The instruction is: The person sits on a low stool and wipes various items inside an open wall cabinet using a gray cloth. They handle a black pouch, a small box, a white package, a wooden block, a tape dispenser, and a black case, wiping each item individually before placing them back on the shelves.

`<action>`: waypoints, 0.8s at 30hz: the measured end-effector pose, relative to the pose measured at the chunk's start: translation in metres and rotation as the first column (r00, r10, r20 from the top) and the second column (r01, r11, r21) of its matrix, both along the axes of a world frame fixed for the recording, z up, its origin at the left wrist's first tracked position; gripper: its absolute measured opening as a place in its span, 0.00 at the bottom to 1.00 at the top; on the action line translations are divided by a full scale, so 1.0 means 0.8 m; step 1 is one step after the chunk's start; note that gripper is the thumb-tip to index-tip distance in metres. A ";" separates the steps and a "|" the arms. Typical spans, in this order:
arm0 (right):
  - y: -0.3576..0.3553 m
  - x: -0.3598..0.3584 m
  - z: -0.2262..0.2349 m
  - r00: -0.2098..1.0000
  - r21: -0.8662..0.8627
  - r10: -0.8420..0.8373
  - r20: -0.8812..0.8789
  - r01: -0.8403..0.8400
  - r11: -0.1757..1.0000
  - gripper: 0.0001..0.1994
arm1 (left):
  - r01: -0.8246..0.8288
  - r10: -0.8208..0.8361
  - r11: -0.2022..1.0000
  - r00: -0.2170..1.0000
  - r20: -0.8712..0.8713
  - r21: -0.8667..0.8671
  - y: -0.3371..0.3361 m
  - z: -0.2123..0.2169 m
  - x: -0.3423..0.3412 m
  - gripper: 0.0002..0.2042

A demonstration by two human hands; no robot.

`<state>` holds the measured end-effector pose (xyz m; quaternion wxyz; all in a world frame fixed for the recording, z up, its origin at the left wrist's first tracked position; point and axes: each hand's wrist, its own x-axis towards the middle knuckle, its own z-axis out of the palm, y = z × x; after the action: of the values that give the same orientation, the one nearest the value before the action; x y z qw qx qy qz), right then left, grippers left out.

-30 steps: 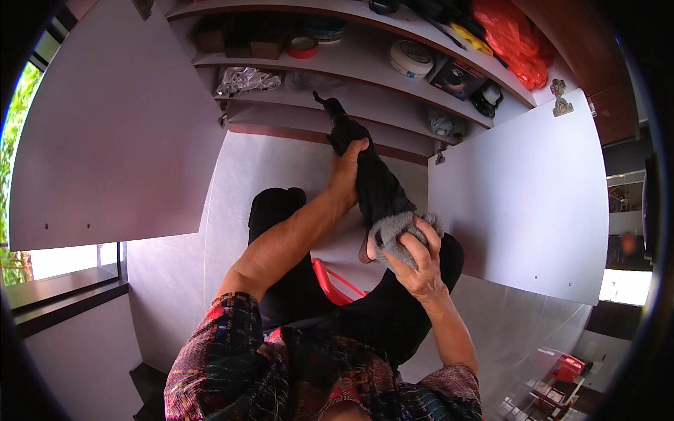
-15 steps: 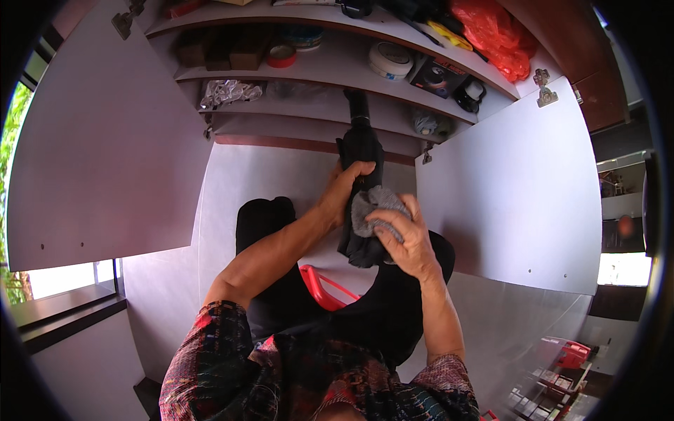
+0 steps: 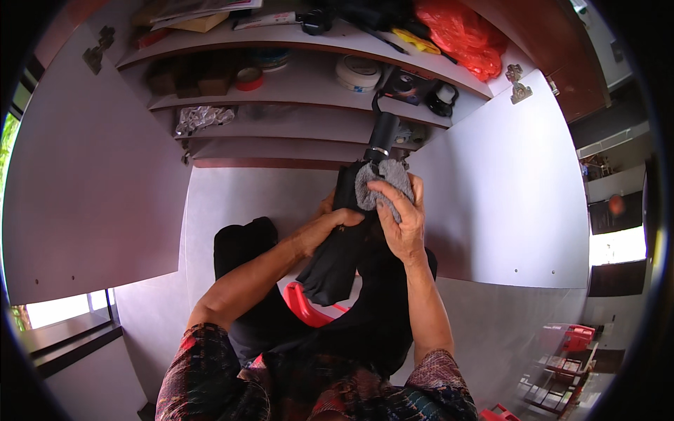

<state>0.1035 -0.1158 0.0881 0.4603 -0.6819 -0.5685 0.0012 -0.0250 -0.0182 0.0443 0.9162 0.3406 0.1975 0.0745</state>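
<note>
A folded black umbrella [image 3: 331, 263] slants in front of me, its handle toward the cabinet and its cloth end over my lap. My left hand [image 3: 338, 216] is closed round the middle of its folded canopy. In my right hand [image 3: 401, 214] is a grey cloth [image 3: 393, 179], pinched between thumb and fingers. The cloth lies against the umbrella's upper part, just below the black handle [image 3: 382, 131] with its silvery ring. From the handle's tip a dark wrist strap loops up.
Ahead stands a cabinet with both doors swung out, the left door [image 3: 91, 175] and the right door [image 3: 512, 189]. Its shelves hold a red plastic bag [image 3: 463, 35], a round white tub [image 3: 358, 72], red tape [image 3: 249, 78] and crumpled foil [image 3: 203, 119]. Something red [image 3: 302, 305] shows between my legs.
The umbrella has tilted, its handle now leaning right and nearer me, its cloth end swinging left. My right hand has moved the cloth up toward the handle; my left grips lower in view.
</note>
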 end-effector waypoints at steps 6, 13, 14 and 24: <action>0.006 0.054 0.006 0.882 0.147 -0.275 -0.383 0.352 0.924 0.12 | 0.064 -0.064 0.940 0.998 -0.010 0.335 0.001 0.011 -0.009 0.37; 0.023 0.028 -0.001 0.874 0.149 -0.274 -0.402 0.358 0.922 0.20 | 0.017 0.092 0.442 0.994 -0.065 0.897 -0.015 -0.003 -0.001 0.41; 0.026 0.039 -0.009 0.834 0.204 -0.173 -0.524 0.319 0.926 0.20 | 0.063 0.086 0.422 0.990 -0.109 0.904 -0.014 -0.001 0.000 0.42; 0.018 0.085 -0.006 0.247 0.182 0.134 -0.960 0.183 0.966 0.11 | 0.166 0.173 -0.132 0.975 -0.143 0.977 0.013 -0.016 -0.010 0.45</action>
<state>0.1715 -0.1013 0.0829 0.7954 -0.4797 -0.1501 0.3386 -0.0333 -0.0081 0.0316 0.3159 0.9183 0.1764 0.1609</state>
